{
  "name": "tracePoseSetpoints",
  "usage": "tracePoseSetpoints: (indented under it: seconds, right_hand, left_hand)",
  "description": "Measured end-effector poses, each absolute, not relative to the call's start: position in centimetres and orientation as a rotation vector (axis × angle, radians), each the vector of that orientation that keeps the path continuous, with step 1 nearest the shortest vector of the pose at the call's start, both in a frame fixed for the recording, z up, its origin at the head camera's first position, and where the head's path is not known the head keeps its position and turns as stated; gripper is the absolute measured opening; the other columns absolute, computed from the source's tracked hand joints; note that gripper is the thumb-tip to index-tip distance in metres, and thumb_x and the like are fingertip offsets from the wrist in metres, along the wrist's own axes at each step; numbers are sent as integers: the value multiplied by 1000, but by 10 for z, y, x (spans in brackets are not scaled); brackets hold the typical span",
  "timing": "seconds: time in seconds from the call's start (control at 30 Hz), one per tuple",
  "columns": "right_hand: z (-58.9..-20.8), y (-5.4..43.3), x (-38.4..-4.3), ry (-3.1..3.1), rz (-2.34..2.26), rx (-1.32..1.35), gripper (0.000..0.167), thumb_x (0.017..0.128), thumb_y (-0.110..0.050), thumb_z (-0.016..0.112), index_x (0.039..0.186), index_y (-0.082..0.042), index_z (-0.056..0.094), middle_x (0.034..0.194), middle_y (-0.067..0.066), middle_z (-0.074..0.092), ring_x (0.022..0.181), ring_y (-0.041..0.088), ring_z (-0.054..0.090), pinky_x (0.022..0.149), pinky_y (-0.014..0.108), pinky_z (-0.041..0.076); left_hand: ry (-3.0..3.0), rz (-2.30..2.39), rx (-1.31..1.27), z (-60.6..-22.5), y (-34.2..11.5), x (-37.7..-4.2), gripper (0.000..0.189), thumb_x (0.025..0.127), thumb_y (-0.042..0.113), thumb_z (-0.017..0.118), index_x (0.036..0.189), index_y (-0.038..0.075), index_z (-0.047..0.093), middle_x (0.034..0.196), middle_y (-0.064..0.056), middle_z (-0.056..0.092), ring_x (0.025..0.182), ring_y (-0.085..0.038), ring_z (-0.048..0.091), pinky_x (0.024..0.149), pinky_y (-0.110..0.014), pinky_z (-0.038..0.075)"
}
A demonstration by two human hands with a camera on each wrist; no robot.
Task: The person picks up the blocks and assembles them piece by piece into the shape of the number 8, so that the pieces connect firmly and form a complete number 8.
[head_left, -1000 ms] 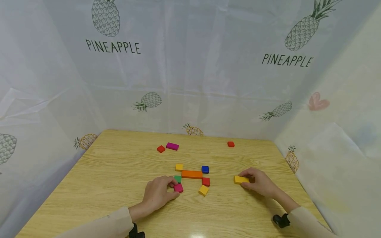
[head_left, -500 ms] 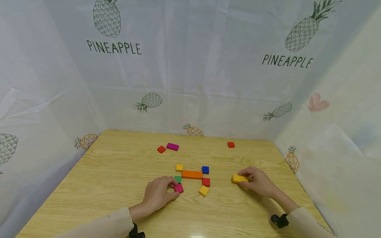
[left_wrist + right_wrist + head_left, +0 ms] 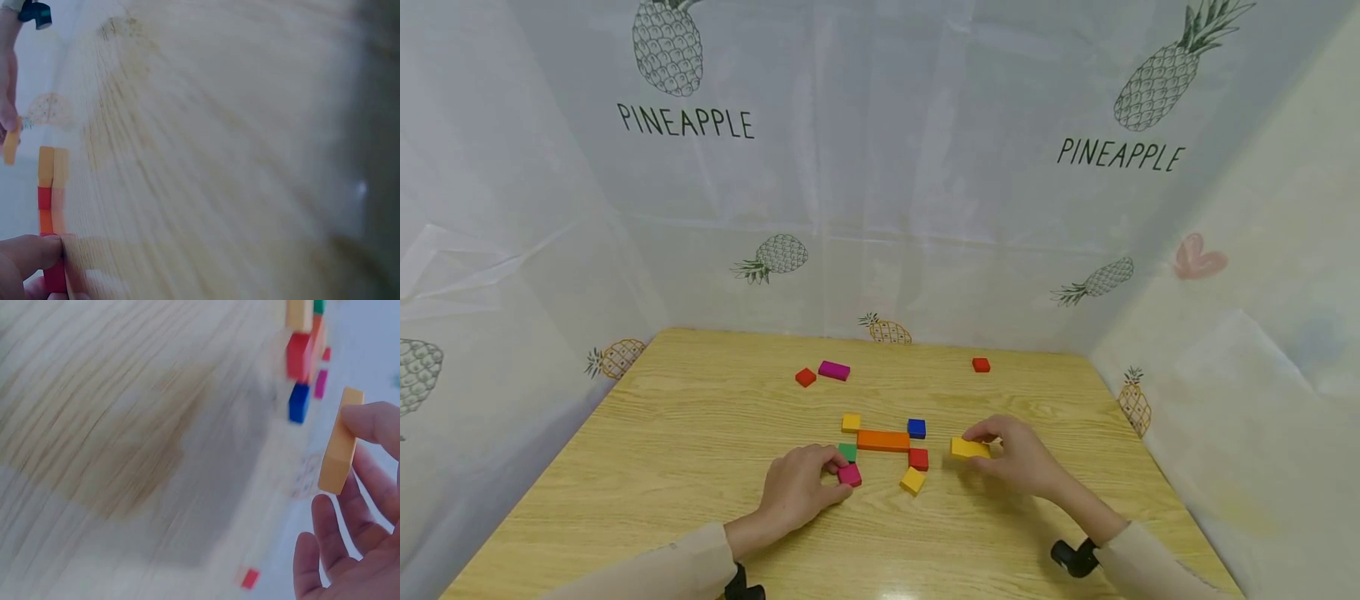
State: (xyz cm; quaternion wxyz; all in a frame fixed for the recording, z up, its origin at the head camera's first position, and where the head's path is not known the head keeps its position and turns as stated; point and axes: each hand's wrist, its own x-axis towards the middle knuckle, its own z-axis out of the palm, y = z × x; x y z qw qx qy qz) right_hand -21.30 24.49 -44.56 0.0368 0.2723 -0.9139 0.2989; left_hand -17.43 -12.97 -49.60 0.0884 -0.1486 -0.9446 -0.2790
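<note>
My left hand (image 3: pixel 802 486) pinches a magenta block (image 3: pixel 850 475) between thumb and fingers, just in front of a green block (image 3: pixel 847 452). My right hand (image 3: pixel 1017 458) holds a long yellow block (image 3: pixel 970 448) by its sides, to the right of the laid-out blocks. In the right wrist view this yellow block (image 3: pixel 342 445) is raised off the table, between thumb and fingers. An orange bar (image 3: pixel 883 441) lies in the middle. Around its ends are a small yellow block (image 3: pixel 852 423), a blue block (image 3: pixel 917 428) and a red block (image 3: pixel 918 459). Another yellow block (image 3: pixel 913 481) lies askew below the red one.
Toward the back of the wooden table (image 3: pixel 715 417) lie a red block (image 3: pixel 806 377), a purple block (image 3: pixel 834 371) and, farther right, another red block (image 3: pixel 981 365). A white curtain (image 3: pixel 887 167) printed with pineapples hangs behind the table and along both sides.
My right hand has carried the long yellow block leftward, closer to the blue and red blocks. The left hand stays at the magenta block.
</note>
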Motion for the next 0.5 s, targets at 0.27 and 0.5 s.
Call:
tracePoseSetpoints:
  seconds: [0.27,0.5]
  right_hand:
    - [-442,208,-205,-2809,971,883,24,89,-11,86,112,-16,78,110,-5,73,100,17,66,89,43,58]
    - [-443,180,-196,-2805,1038,886,22,88,-12,88,108,-15,79,107,-6,75,99,17,66,91,48,58]
  left_hand:
    - [-2817,-846,-426,-495,-130,-174,27,78,38,95,96,29,78,85,15,69,79,-7,59,69,-33,43]
    - [-2826,-846,-427,-496,-130,-174,27,78,37,95,96,28,77,85,15,68,79,-7,59,70,-35,43]
